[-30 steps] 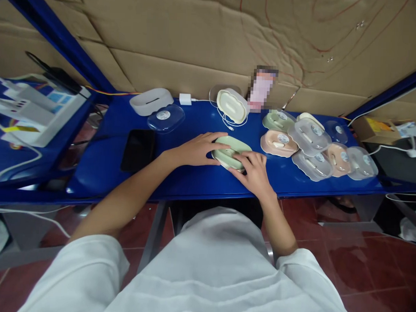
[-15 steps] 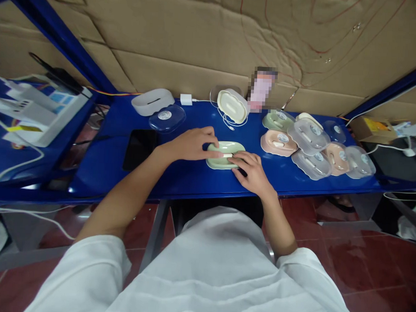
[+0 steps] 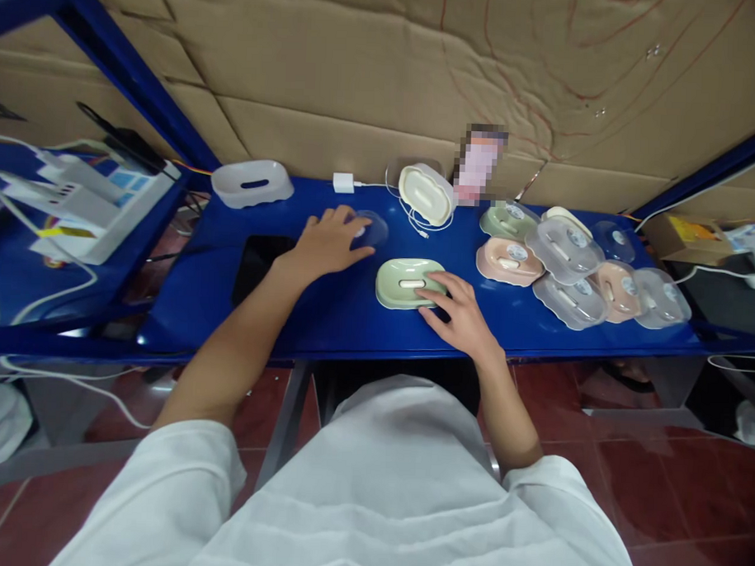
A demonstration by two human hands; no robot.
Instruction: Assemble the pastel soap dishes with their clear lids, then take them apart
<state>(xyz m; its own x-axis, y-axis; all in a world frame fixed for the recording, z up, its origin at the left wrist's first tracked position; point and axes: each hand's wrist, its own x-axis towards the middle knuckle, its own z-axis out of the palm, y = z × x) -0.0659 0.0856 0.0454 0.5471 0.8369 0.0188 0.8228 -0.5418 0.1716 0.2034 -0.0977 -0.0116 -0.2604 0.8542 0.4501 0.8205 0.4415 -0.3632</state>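
Observation:
A pale green soap dish with a cream strip in a slot at its middle sits on the blue table near the front edge. My right hand grips its right end, thumb at the near side and fingers over the top. Behind and left of it, my left hand has its fingers on a clear plastic lid, which is partly hidden by that hand. Near the back edge stands a whitish slotted soap dish base.
Several soap boxes in green, peach and clear, such as a peach one, are grouped at the right. A cream dish, a white charger with its cable, and a phone-like object line the back. A black phone lies left.
My left hand has left the green dish and moved back and left. The clear lid has shifted right with it, and the whitish base has slid left. My right hand stays on the green dish.

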